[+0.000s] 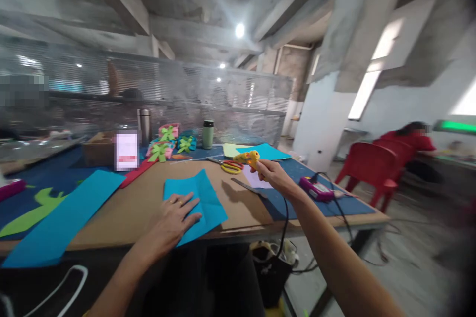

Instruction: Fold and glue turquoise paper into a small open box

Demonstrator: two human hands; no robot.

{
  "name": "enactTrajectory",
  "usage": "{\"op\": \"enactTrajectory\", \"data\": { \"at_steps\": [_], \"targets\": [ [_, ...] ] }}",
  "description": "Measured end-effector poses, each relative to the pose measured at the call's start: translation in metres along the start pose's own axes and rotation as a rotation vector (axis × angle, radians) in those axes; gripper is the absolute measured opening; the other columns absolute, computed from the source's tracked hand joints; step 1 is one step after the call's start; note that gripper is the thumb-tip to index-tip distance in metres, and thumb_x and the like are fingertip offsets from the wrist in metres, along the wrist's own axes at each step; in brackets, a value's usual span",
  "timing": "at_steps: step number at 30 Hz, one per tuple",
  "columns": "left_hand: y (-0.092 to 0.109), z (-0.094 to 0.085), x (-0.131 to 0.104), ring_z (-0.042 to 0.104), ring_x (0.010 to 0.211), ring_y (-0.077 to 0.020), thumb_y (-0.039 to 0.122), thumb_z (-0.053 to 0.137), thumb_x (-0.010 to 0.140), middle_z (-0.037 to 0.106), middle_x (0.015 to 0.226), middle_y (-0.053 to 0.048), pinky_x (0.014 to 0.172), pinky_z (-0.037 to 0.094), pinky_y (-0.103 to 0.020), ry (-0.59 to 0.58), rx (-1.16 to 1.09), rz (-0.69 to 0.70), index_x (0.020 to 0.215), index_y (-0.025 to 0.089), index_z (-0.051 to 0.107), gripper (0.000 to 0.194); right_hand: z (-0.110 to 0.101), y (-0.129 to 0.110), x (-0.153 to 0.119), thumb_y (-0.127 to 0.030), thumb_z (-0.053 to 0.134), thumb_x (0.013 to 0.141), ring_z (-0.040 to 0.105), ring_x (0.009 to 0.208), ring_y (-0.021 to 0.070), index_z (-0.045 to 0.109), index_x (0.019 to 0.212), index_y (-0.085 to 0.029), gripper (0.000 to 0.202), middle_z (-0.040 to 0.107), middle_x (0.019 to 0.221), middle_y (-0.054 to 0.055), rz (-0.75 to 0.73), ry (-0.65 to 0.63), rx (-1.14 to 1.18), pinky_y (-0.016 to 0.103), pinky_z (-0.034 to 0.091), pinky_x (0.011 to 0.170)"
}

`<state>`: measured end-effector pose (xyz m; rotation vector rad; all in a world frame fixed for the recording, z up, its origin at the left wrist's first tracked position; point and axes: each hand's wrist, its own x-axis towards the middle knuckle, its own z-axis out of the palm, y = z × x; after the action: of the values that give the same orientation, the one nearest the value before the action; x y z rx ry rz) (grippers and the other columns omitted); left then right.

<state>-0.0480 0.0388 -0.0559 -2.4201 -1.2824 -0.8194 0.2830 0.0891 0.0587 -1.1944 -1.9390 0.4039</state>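
Observation:
My left hand (182, 215) lies with fingers spread on a creased blue sheet (208, 203), pressing it against brown cardboard (137, 208). Raised over the table to the right, my right hand (269, 173) grips a yellow glue gun (247, 157), its nozzle toward the left. A black cord hangs down below that hand. Beneath the glue gun lie scissors with red and yellow handles (231, 166). A knife-like blade (243, 185) rests just nearer, beside a pale purple sheet (256, 178). A long blue strip (70, 215) extends over the table's front edge at the left.
Green cut scraps (33, 213) lie far left. Toward the back stand a cardboard box (98, 148), a steel flask (144, 126), bow-trimmed pieces (159, 150) and a green bottle (208, 134). A purple device (316, 189) with cords sits right. Someone in red (405, 138) sits beyond.

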Motion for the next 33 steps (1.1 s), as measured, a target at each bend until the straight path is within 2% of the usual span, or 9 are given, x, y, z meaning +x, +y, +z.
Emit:
{"op": "enactTrajectory", "data": {
  "at_steps": [5,9,12,15,19,23,25,29,33],
  "targets": [
    [-0.009,0.009,-0.002,0.058,0.112,-0.0275,0.054,0.038,0.098,0.065,0.131,-0.008,0.094,0.046,-0.045,0.040,-0.010,0.037,0.127,0.029,0.065,0.047,-0.044,0.035,-0.023,-0.052,0.029,0.096,0.052,0.055,0.0146,0.062,0.081,-0.015,0.052,0.055,0.059,0.002,0.120,0.112,-0.268,0.025,0.039,0.055],
    [-0.006,0.004,-0.001,0.058,0.113,-0.0274,0.055,0.037,0.098,0.064,0.132,-0.008,0.094,0.046,-0.046,0.015,-0.033,-0.004,0.128,0.029,0.064,0.048,-0.041,0.051,-0.020,-0.037,0.032,0.098,0.062,0.077,0.0203,0.063,0.091,-0.015,0.039,0.067,0.085,0.010,0.179,0.102,-0.631,0.029,0.042,0.070],
    [0.002,-0.005,0.000,0.056,0.116,-0.0270,0.056,0.036,0.098,0.062,0.135,-0.008,0.098,0.043,-0.047,-0.028,-0.037,-0.044,0.129,0.028,0.063,0.050,-0.032,0.063,-0.019,-0.033,0.040,0.097,0.062,0.091,0.0270,0.064,0.095,-0.013,0.031,0.066,0.101,0.017,0.177,0.077,-0.738,0.037,0.041,0.079],
    [0.010,-0.015,0.002,0.053,0.119,-0.0275,0.057,0.034,0.098,0.060,0.138,-0.008,0.101,0.041,-0.047,-0.075,-0.048,-0.078,0.129,0.027,0.063,0.052,-0.032,0.082,-0.018,-0.031,0.036,0.099,0.062,0.095,0.0286,0.064,0.105,-0.014,0.033,0.064,0.107,0.019,0.218,-0.020,-1.021,0.041,0.041,0.080],
    [0.013,-0.020,0.005,0.052,0.120,-0.0288,0.060,0.033,0.097,0.059,0.138,-0.007,0.100,0.041,-0.048,-0.091,-0.071,-0.112,0.129,0.027,0.063,0.054,-0.039,0.099,-0.013,-0.037,0.043,0.096,0.064,0.094,0.0306,0.065,0.106,-0.015,0.033,0.064,0.110,0.020,0.258,-0.126,-1.026,0.042,0.045,0.076],
    [0.013,-0.021,0.006,0.052,0.120,-0.0295,0.060,0.034,0.096,0.059,0.139,-0.007,0.098,0.041,-0.048,-0.094,-0.069,-0.122,0.128,0.028,0.063,0.053,-0.028,0.065,-0.012,-0.034,0.054,0.087,0.061,0.105,0.0356,0.067,0.111,-0.018,0.032,0.062,0.123,0.021,0.118,0.045,-0.987,0.044,0.047,0.080],
    [0.013,-0.021,0.006,0.052,0.120,-0.0291,0.059,0.036,0.097,0.058,0.139,-0.006,0.099,0.041,-0.047,-0.099,-0.057,-0.112,0.128,0.028,0.062,0.052,-0.008,0.033,-0.010,-0.031,0.047,0.090,0.064,0.100,0.0297,0.068,0.106,-0.017,0.030,0.067,0.113,0.017,-0.023,0.093,-0.799,0.039,0.048,0.081],
    [0.013,-0.022,0.008,0.051,0.121,-0.0302,0.058,0.036,0.097,0.058,0.140,-0.007,0.100,0.040,-0.048,-0.131,-0.046,-0.111,0.129,0.028,0.062,0.051,0.052,-0.023,0.000,-0.043,0.044,0.091,0.066,0.066,0.0182,0.065,0.081,-0.017,0.035,0.070,0.076,0.007,-0.030,-0.267,-0.263,0.029,0.050,0.061],
    [0.011,-0.025,0.011,0.054,0.115,-0.0294,0.057,0.039,0.096,0.059,0.138,-0.006,0.096,0.042,-0.045,-0.161,-0.053,-0.110,0.129,0.028,0.062,0.049,0.099,-0.053,0.014,-0.044,0.046,0.089,0.059,0.045,0.0139,0.054,0.065,-0.019,0.036,0.061,0.054,0.002,0.144,-0.376,-0.032,0.023,0.043,0.042]
  ]
}}
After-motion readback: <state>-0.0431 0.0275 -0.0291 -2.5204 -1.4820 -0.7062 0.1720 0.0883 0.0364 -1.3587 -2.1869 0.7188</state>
